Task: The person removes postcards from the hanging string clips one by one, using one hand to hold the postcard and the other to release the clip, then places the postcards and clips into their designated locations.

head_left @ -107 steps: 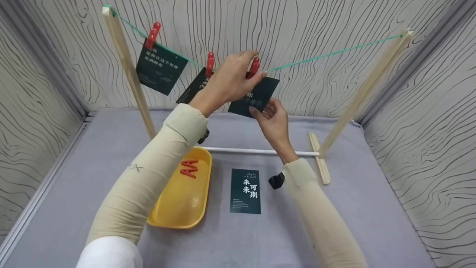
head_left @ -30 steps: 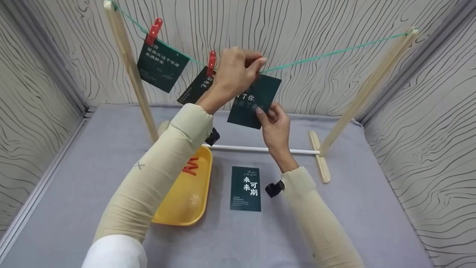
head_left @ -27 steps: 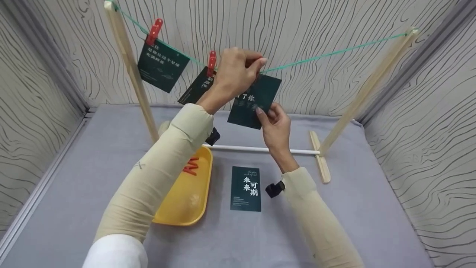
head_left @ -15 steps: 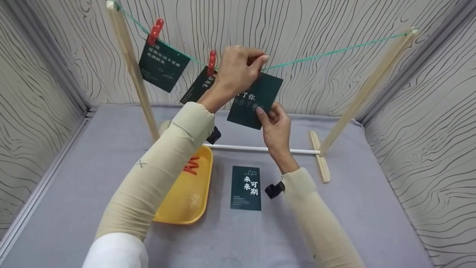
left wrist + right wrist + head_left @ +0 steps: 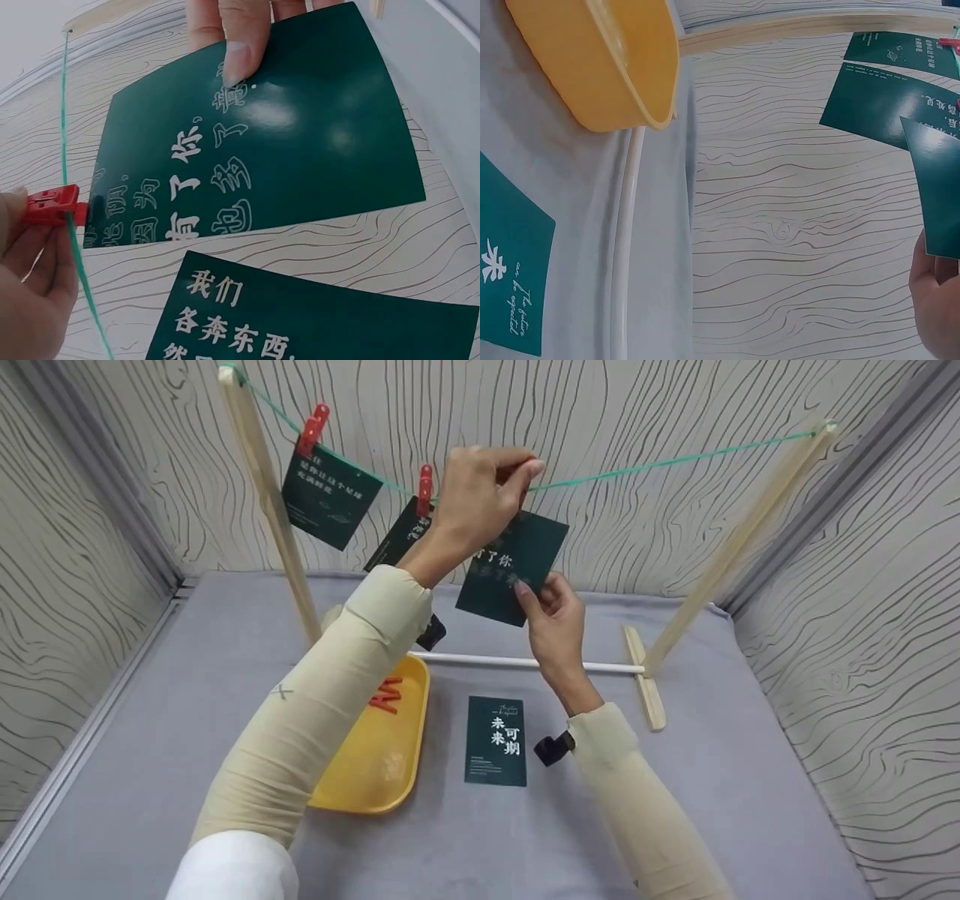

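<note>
At upper centre of the head view, the left hand (image 5: 480, 502) pinches a red clip (image 5: 52, 204) on the green cord (image 5: 675, 461), while the right hand (image 5: 559, 622) grips a dark green card (image 5: 517, 562). Its lower edge has dropped slightly, suggesting adjustment at the clip. Readable writing: “有了你” on this card, “我们各奔东西” on the neighbouring card (image 5: 345, 319), “未来可期” on the flat card (image 5: 495, 742) at lower centre.

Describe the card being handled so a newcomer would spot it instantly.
Find the green line strung between two wooden posts. Two dark green cards hang toward its left end; the handled card is just right of them. Unlike them, it has the right hand pinching its right edge.
</note>
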A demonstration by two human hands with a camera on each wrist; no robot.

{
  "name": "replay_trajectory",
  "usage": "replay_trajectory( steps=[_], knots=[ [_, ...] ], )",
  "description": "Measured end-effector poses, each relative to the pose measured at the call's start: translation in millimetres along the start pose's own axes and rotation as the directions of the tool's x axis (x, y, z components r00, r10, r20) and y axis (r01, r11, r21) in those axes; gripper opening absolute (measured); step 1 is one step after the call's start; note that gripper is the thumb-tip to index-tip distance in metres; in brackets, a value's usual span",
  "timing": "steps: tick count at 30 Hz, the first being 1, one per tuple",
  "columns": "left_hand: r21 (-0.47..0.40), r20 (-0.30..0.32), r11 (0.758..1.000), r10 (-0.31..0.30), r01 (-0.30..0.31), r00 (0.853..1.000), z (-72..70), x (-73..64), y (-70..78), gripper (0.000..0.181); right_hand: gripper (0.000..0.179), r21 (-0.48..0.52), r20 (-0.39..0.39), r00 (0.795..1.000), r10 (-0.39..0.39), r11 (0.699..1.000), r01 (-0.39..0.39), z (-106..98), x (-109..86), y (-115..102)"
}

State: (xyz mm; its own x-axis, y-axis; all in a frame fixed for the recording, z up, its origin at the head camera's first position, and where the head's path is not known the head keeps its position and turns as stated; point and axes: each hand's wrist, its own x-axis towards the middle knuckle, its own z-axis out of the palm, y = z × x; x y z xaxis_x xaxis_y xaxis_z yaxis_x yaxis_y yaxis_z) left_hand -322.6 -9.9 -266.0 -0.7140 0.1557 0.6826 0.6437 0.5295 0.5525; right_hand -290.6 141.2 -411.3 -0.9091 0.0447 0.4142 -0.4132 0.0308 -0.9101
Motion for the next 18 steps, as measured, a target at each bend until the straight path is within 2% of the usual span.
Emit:
replay_trajectory(
  steps=[11, 18],
  knots=[
    [-0.056, -0.121, 0.997, 0.051, -0.058, 0.991, -3.0, -1.7, 0.1, 0.025, 0.02, -0.008, -0.01, 1.0, 0.022, 1.0, -0.022, 0.6, -3.0, 4.4],
    [-0.08, -0.202, 0.99, 0.101, -0.119, 0.974, -4.7, -6.5, -1.0, 0.025, 0.016, 0.015, -0.028, 0.999, 0.031, 0.999, -0.03, 0.7, -4.5, 9.6]
  ],
)
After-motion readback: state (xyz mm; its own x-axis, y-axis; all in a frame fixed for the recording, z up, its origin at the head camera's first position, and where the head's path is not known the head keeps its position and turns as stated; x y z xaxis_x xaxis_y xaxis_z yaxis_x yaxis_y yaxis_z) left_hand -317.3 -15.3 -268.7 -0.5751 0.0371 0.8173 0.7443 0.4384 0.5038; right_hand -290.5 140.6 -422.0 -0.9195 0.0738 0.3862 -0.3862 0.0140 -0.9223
